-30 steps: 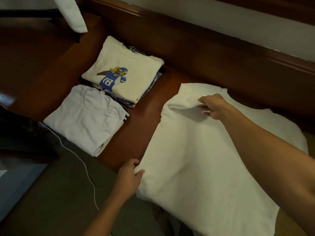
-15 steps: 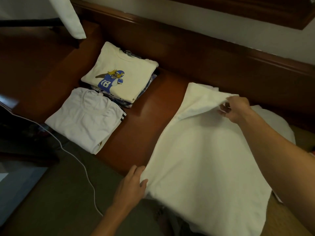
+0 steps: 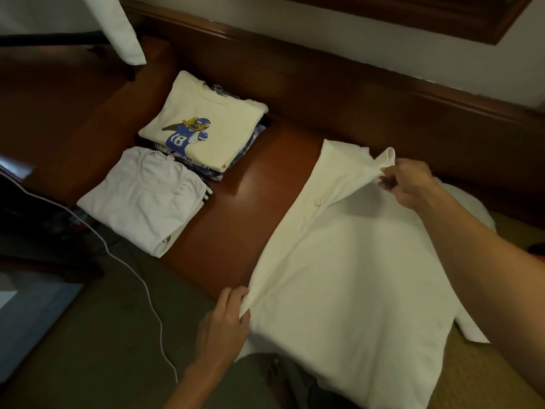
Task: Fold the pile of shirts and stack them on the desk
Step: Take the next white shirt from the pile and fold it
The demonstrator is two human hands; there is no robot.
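Note:
A large cream shirt (image 3: 348,267) lies spread over the right part of the wooden desk (image 3: 250,208), its lower half hanging past the front edge. My right hand (image 3: 408,181) pinches the sleeve at the top and holds it lifted over the shirt's body. My left hand (image 3: 227,317) grips the shirt's lower left hem at the desk's edge. To the left stands a stack of folded shirts topped by a cream one with a blue football player print (image 3: 203,125). A folded white shirt (image 3: 144,196) lies in front of that stack.
A white cable (image 3: 132,270) runs from the left across the olive carpet (image 3: 88,349). A white cloth (image 3: 121,28) hangs at the top left. A dark wooden back rail (image 3: 354,93) borders the desk under the wall. Dark furniture stands at the far left.
My right hand has carried the sleeve to the right, across the shirt's top. My left hand has shifted right along the hem and closed on it. The view has drifted a little.

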